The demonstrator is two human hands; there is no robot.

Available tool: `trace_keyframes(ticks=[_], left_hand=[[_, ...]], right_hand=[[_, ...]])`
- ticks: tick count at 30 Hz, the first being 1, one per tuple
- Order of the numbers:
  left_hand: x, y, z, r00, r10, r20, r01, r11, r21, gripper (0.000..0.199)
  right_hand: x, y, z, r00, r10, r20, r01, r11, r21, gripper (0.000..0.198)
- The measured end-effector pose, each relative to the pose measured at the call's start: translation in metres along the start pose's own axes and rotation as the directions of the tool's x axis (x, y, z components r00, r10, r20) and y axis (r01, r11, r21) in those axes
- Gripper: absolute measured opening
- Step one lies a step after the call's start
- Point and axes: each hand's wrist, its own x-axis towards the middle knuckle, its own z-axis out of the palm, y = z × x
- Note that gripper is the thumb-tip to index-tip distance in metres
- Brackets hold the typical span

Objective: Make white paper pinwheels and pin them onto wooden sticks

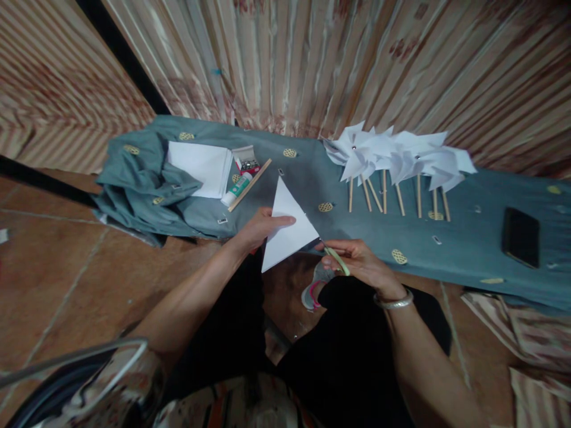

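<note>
My left hand [261, 227] grips a white sheet of paper folded into a triangle [288, 235], its thumb lying flat on top. The paper is held over the front edge of the table, one corner pointing away from me. In my right hand [363, 261] is a pair of scissors [338, 261] with pale green handles. Their blades meet the triangle's right corner; whether they are cutting into it, I cannot tell. My right fingers are closed round the handles, and a silver bracelet sits on that wrist.
A blue-green cloth covers the table [303, 178]. On it, left, lie a paper stack [200, 166], a glue stick [237, 189], a small red box of pins [247, 160] and wooden sticks [250, 184]. Several white paper pinwheels [397, 154] lie right, beyond them a black phone [520, 236].
</note>
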Motion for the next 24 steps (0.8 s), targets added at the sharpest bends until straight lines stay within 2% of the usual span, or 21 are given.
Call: trace_keyframes(ticks=[4, 24], left_hand=[[-0.002, 0.001, 0.001, 0.999, -0.006, 0.04, 0.005, 0.999, 0.032, 0.027], [-0.002, 0.001, 0.001, 0.999, -0.003, 0.047, 0.002, 1.0, 0.015, 0.024]], right_hand=[[0.001, -0.002, 0.003, 1.0, -0.015, 0.009, 0.015, 1.0, -0.011, 0.056], [0.01, 0.007, 0.008, 0.998, -0.017, -0.058, 0.022, 0.996, 0.091, 0.052]])
